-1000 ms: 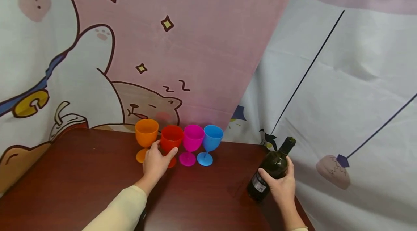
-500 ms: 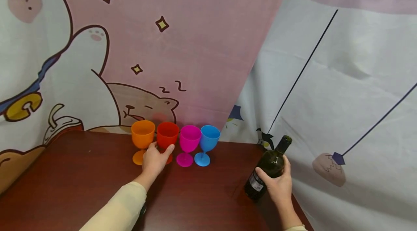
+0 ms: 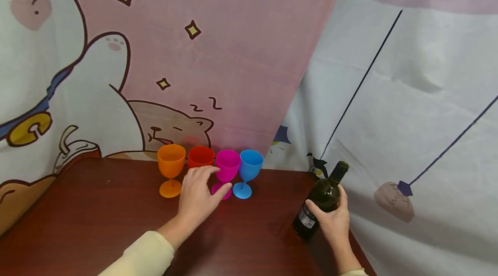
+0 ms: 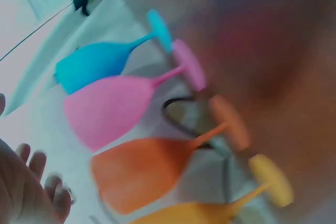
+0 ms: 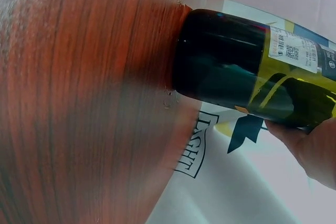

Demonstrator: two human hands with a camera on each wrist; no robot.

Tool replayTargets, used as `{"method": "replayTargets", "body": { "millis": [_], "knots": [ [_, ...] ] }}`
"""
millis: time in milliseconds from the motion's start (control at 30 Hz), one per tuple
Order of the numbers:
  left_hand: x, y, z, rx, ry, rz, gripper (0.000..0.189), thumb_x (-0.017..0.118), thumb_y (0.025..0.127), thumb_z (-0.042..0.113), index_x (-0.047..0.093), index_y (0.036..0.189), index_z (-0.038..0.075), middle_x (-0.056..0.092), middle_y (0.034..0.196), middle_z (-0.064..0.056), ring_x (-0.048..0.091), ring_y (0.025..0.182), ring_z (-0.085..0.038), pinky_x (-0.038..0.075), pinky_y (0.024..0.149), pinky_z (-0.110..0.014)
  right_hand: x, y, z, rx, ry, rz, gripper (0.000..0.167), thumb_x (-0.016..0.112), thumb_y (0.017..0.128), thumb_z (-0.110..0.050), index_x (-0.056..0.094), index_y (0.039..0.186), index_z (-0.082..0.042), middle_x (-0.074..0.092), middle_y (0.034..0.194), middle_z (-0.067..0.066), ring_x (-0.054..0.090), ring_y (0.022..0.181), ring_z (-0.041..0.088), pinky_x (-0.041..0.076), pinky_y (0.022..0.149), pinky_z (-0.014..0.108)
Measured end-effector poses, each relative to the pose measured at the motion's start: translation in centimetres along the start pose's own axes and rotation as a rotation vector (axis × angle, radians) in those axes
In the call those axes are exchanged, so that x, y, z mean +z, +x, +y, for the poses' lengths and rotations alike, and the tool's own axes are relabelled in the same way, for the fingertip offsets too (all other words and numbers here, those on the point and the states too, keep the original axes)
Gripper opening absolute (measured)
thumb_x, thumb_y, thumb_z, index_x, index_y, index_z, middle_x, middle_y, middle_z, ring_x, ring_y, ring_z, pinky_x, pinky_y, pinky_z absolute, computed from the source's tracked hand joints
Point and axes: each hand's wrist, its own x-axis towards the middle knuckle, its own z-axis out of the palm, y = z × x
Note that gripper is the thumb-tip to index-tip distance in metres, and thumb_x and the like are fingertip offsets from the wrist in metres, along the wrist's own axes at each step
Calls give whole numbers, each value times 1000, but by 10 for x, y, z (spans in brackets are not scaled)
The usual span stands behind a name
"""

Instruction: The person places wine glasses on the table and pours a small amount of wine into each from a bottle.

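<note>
My left hand (image 3: 199, 194) is in front of the red goblet (image 3: 200, 155) and magenta goblet (image 3: 227, 163), with its fingers loosely bent and nothing in them. In the left wrist view, a space separates the fingers (image 4: 38, 163) from the goblets. The orange goblet (image 3: 171, 161) stands at the left end of the row and the blue goblet (image 3: 250, 163) at the right end, all upright. My right hand (image 3: 335, 222) grips a dark green wine bottle (image 3: 323, 198) round its body. Its base appears to rest on the tabletop in the right wrist view, where the label (image 5: 294, 50) shows.
The dark red-brown wooden table (image 3: 97, 224) extends to the left and front. Behind it hangs a cloth backdrop (image 3: 249, 51) with cartoon animals, close behind the goblets and along the table's right edge.
My left hand has let go of the red goblet and moved right and toward me, its fingers loosened. The right hand and the bottle have stayed put; the head view shifted slightly.
</note>
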Motion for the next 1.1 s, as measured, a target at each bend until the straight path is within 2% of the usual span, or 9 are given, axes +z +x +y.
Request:
{"method": "replayTargets", "body": {
  "millis": [100, 200, 267, 400, 600, 767, 900, 1000, 1100],
  "knots": [
    [3, 28, 7, 72, 166, -5, 75, 86, 83, 59, 67, 138, 11, 64, 147, -13, 48, 142, -39, 35, 123, -62, 0, -1, 1, 6, -22, -8, 109, 97, 80, -27, 31, 167, -36, 58, 148, 4, 54, 114, 4, 41, 87, 9],
    [10, 54, 7, 67, 336, -112, 93, 79, 82, 71, 60, 148, 8, 54, 159, -16, 32, 157, -44, 14, 132, -66, -1, -2, 1, 12, -22, -21, 110, 97, 80, -28, 30, 168, -34, 58, 149, 9, 54, 112, 3, 41, 86, 9],
    [17, 67, 4, 62, 418, -202, 102, 74, 82, 76, 55, 152, 5, 52, 161, -18, 25, 161, -46, 6, 133, -68, 0, -3, 0, 14, -11, -28, 110, 97, 80, -28, 30, 167, -33, 59, 149, 9, 54, 110, 0, 42, 85, 9],
    [26, 83, -1, 57, 474, -329, 111, 70, 82, 82, 49, 156, 2, 57, 157, -19, 23, 163, -48, 1, 133, -69, 1, -3, -2, 8, 9, -26, 109, 97, 79, -25, 32, 167, -33, 61, 147, 7, 55, 108, -4, 42, 86, 7],
    [35, 96, -1, 51, 454, -383, 106, 74, 83, 75, 49, 156, 2, 63, 152, -20, 28, 162, -47, -4, 133, -68, 0, -1, 0, 5, -8, -5, 109, 97, 79, -25, 32, 166, -34, 61, 145, 4, 55, 110, 1, 42, 87, 8],
    [29, 89, 0, 75, 442, -358, 100, 81, 81, 67, 53, 151, 2, 68, 147, -17, 36, 159, -44, -2, 134, -66, 3, -2, 0, 12, 10, -5, 109, 97, 80, -24, 32, 166, -36, 60, 143, -1, 56, 109, -2, 43, 86, 7],
    [20, 67, 5, 143, 409, -322, 97, 85, 80, 64, 56, 148, 1, 68, 145, -17, 40, 157, -43, 6, 136, -62, 4, -2, -1, 8, 15, -6, 108, 97, 80, -24, 32, 166, -35, 60, 143, 1, 55, 109, -4, 43, 87, 7],
    [13, 44, 11, 168, 326, -303, 95, 88, 78, 59, 57, 146, 1, 67, 144, -17, 46, 152, -43, 24, 134, -59, 2, -1, -2, 12, 8, -11, 108, 96, 80, -25, 32, 166, -35, 60, 143, 2, 55, 107, -6, 43, 86, 7],
    [6, 20, 16, 108, 187, -302, 94, 93, 75, 54, 57, 146, 4, 68, 141, -15, 52, 144, -40, 47, 119, -58, 0, 0, -2, 23, -3, -26, 108, 96, 82, -28, 30, 167, -35, 60, 144, 4, 55, 103, -9, 43, 83, 6]
  ]
}}
